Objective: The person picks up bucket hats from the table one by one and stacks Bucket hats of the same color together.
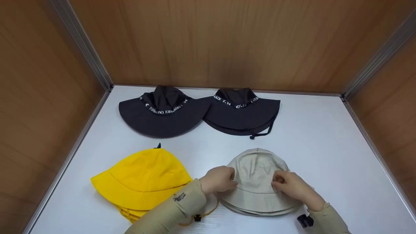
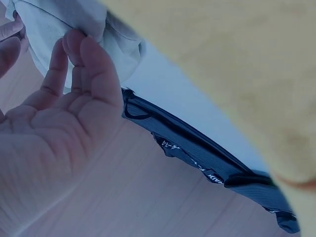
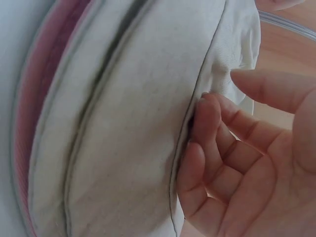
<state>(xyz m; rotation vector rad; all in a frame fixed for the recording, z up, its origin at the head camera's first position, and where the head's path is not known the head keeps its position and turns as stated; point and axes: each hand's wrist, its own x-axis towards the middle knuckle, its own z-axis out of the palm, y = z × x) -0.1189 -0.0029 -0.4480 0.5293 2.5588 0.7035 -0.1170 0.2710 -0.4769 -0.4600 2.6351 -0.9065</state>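
Dark hat crowns: two; yellow hat stack: one; beige stack: one.

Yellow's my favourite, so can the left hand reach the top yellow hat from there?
Probably yes: the left hand is close by, at the beige hat, and most of the top yellow hat looks uncovered; only the sleeve hides a little.

Left sleeve: khaki, long, creased
Print: small, dark, irregular, near the left cuff
Right sleeve: matching khaki
Left hand: bare
Right hand: bare
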